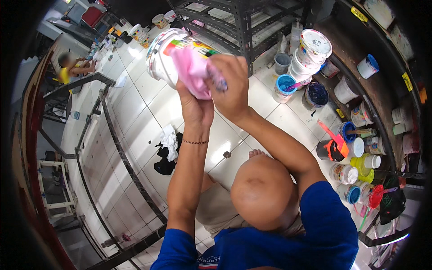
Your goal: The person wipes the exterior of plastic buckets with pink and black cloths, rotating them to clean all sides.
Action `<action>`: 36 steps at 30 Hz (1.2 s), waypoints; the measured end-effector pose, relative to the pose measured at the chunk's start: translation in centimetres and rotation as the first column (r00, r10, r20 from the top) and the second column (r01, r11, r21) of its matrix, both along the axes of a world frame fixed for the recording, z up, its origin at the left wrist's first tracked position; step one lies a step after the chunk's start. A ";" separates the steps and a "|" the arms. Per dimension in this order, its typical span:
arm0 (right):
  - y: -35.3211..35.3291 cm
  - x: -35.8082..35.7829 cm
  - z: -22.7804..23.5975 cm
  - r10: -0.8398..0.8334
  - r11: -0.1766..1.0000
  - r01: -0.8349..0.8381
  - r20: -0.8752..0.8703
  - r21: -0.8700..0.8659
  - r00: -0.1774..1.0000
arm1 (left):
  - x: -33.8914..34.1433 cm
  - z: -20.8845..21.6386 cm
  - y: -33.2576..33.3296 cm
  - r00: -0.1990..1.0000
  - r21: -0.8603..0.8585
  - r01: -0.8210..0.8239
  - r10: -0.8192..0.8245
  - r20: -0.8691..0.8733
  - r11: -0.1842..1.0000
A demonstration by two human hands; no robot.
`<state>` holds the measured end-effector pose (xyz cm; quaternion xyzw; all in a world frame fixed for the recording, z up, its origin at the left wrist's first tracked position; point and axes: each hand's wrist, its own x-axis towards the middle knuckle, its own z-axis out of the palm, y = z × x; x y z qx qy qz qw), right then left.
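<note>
A white paint bucket (157, 56) with a colourful, paint-smeared label is held up and tilted in front of me. My left hand (197, 110) is closed on its near side, thumb upward, with the other fingers mostly hidden. A pink cloth (191, 67) lies bunched against the bucket's wall. My right hand (233, 83) grips this cloth, its fingers curled round a dark-stained fold and pressed toward the bucket.
Paint tubs, including an open blue one (285, 85) and a lidded white one (315, 45), stand at right by a shelf (360, 90). A black metal rack (243, 31) stands ahead. White and black rags (168, 144) lie on the tiles. A person (74, 67) sits far left.
</note>
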<state>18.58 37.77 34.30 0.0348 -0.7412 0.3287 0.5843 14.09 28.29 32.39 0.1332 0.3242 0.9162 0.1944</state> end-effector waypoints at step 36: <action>2.0 2.5 -1.8 -0.030 0.999 0.033 0.242 -0.011 0.970 | -1.1 -2.6 -1.1 0.971 -0.148 -0.160 0.130 -0.199 0.976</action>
